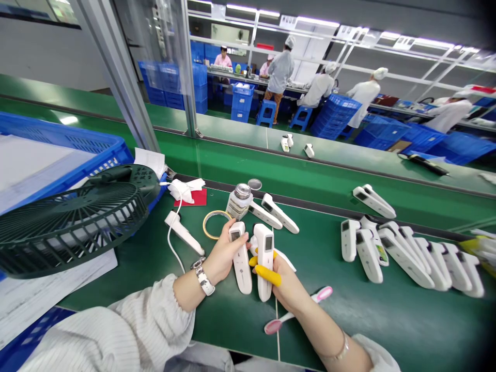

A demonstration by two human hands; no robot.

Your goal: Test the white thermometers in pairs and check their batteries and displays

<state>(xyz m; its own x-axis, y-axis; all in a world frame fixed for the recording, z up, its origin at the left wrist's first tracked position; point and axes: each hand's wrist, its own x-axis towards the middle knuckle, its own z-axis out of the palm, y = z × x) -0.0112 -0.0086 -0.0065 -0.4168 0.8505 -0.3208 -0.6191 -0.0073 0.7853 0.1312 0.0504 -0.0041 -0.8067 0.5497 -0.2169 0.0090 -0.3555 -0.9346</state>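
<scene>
My left hand (222, 256) is closed round a white handheld thermometer (240, 261) with a small screen at its top, held flat above the green bench. My right hand (284, 284), with yellow finger cots on two fingers, grips a second white thermometer (265, 258) upright beside the first. The two devices are a few centimetres apart. Two more thermometers (275, 213) lie just beyond them, next to a small jar with a metal lid (239, 200) and a ring of tape (215, 223).
A row of several white thermometers (406, 253) lies to the right. A dark green fan (73, 219) and a blue crate (77, 144) stand at the left. A pink brush (298, 310) lies by my right wrist. A cabled thermometer (182, 232) lies left. People work at far benches.
</scene>
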